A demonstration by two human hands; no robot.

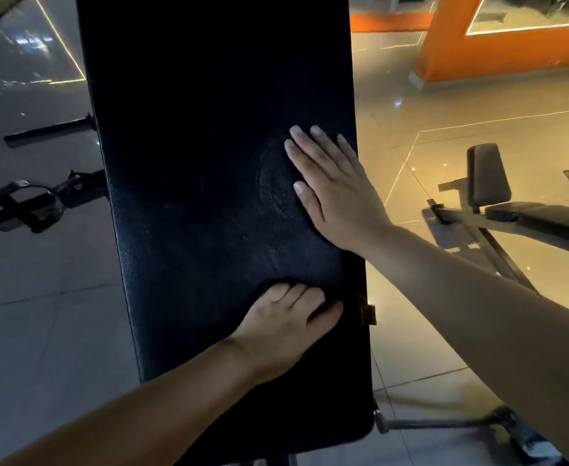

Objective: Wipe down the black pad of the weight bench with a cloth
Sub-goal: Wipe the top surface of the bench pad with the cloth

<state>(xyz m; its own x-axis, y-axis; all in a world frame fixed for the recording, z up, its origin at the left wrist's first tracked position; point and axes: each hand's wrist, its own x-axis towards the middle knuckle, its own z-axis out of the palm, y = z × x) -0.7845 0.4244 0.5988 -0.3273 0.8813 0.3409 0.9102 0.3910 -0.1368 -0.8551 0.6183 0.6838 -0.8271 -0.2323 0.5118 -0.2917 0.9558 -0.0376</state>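
The black pad point(192, 163) of the weight bench runs lengthwise away from me through the middle of the view. My right hand point(333, 193) lies flat on it near its right edge, fingers straight and pointing away. Just left of that hand the pad shows a round, rough-textured patch point(274, 183). Closer to me, my left hand point(286, 324) presses on the pad with its fingers curled over a dark bunched cloth point(276, 284), which barely stands out against the black surface. Faint streaks cross the pad between the two hands.
A second bench point(518, 210) with a grey frame stands on the tiled floor to the right. This bench's metal foot point(444, 423) juts out at lower right. Dark equipment parts point(31, 206) lie on the floor at left. An orange wall point(511, 48) is far right.
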